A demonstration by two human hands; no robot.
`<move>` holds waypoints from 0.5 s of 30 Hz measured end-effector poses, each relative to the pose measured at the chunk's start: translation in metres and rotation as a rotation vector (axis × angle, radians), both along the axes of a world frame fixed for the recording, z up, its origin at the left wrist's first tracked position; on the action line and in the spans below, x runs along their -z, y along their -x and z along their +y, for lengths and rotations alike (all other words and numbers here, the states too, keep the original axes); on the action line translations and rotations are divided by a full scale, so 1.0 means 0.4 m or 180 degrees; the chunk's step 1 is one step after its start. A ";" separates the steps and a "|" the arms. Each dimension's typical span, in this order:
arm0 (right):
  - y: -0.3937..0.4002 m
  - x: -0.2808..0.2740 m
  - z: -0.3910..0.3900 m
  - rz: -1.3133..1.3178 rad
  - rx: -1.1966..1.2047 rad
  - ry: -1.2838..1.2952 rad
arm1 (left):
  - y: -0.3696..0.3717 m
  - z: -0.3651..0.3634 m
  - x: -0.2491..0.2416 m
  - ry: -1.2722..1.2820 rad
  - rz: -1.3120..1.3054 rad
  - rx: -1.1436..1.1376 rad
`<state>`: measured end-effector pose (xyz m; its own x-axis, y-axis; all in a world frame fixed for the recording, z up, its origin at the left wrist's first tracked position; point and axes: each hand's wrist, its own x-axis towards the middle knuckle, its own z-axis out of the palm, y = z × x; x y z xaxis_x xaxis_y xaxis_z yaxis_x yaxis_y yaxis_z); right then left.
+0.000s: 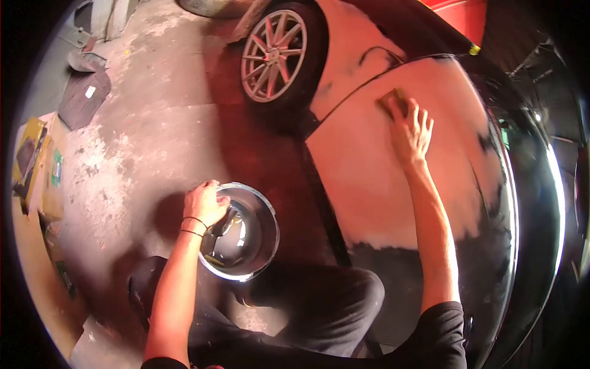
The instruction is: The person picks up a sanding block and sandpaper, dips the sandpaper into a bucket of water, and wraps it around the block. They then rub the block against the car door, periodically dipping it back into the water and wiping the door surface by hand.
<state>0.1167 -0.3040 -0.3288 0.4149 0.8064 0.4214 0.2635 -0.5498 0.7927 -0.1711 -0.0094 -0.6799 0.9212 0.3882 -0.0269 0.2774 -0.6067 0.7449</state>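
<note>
The sanding block (392, 103) is on the primed door panel (393, 160) of the car, and the right hand (413, 132) holds it there with the fingers close together. The left hand (207, 204) grips the rim of the round metal bowl (261, 209), with liquid inside. The silver wheel (273, 56) is beyond the bowl.

So the round silver metal basin (265, 229) is sitting left of the broad pinkish car panel (369, 178), with clear liquid (232, 247) in it. The silver multi-spoke wheel (274, 56) is standing ahead, and tan cardboard (54, 178) is lying along the greyish concrete floor's (147, 135) left edge.
</note>
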 end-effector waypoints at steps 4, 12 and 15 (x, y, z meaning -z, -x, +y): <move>-0.068 0.219 0.072 -0.0511 -0.0043 -0.0387 | -0.004 -0.010 -0.016 -0.0004 0.0220 -0.0039; -0.103 0.160 0.091 0.0010 0.0002 0.0060 | 0.005 -0.005 -0.007 -0.0181 0.0168 -0.0080; -0.086 0.175 0.104 -0.0266 -0.0035 -0.0293 | 0.000 -0.012 -0.016 -0.0125 0.0200 -0.0041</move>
<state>0.1512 -0.2624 -0.3986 0.3665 0.7670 0.5266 0.2049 -0.6187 0.7584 -0.1712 -0.0142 -0.6736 0.9131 0.4019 -0.0690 0.3308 -0.6312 0.7015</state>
